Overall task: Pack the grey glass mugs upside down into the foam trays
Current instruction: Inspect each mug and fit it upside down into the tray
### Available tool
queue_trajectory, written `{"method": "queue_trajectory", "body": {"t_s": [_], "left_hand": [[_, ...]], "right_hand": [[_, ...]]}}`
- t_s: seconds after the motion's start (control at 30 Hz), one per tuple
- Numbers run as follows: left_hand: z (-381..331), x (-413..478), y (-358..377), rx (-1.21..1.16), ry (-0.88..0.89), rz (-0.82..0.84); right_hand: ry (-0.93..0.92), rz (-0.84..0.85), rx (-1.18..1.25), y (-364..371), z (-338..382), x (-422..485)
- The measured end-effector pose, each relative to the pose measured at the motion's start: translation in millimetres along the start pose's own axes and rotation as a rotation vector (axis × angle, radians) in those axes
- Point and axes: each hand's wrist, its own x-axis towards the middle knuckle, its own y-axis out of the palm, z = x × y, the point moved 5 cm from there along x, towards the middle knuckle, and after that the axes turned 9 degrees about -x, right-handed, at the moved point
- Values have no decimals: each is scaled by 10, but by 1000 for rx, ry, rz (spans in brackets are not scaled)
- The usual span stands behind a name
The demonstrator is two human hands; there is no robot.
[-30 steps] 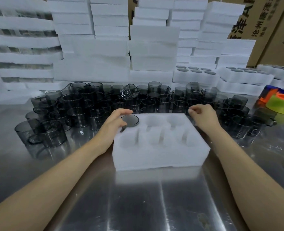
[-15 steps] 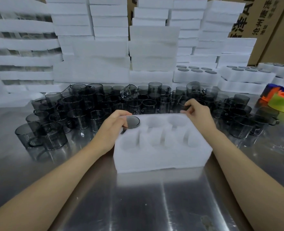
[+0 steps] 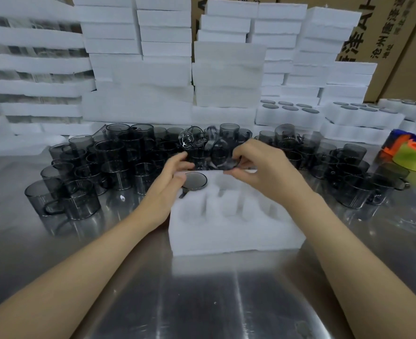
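Note:
A white foam tray [image 3: 236,231] with round pockets lies on the steel table in front of me. One grey glass mug [image 3: 194,181] sits upside down in its back-left pocket. My right hand [image 3: 268,172] pinches another grey mug [image 3: 220,155], blurred and tilted, just above the tray's back edge. My left hand [image 3: 170,182] lies at the tray's back-left corner. Its fingers stretch forward toward the mugs behind the tray, and its thumb is beside the upside-down mug. A crowd of loose grey mugs [image 3: 119,162] stands behind and to both sides of the tray.
Stacks of white foam trays [image 3: 229,74] fill the back of the table. Filled trays [image 3: 287,113] showing mug bases sit at the back right. Tape rolls [image 3: 414,152] lie at the right edge, with cardboard boxes [image 3: 402,45] behind.
My right hand has lifted a mug from the group behind the tray and moved it left over the back edge. My left hand's fingers have left the upside-down mug and reach forward.

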Motion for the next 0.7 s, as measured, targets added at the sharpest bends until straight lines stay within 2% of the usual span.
{"method": "queue_trajectory", "body": {"t_s": [0.17, 0.37, 0.6, 0.7], "left_hand": [[-83, -15, 13, 56, 153, 53], [-7, 8, -26, 37, 145, 37], [-98, -7, -33, 83, 190, 30], [-208, -13, -25, 204, 304, 38]], "right_hand": [[-121, 117, -45, 72, 82, -23], [-120, 138, -4, 100, 64, -18], [87, 259, 164, 223, -34, -34], [149, 228, 226, 213, -21, -17]]}}
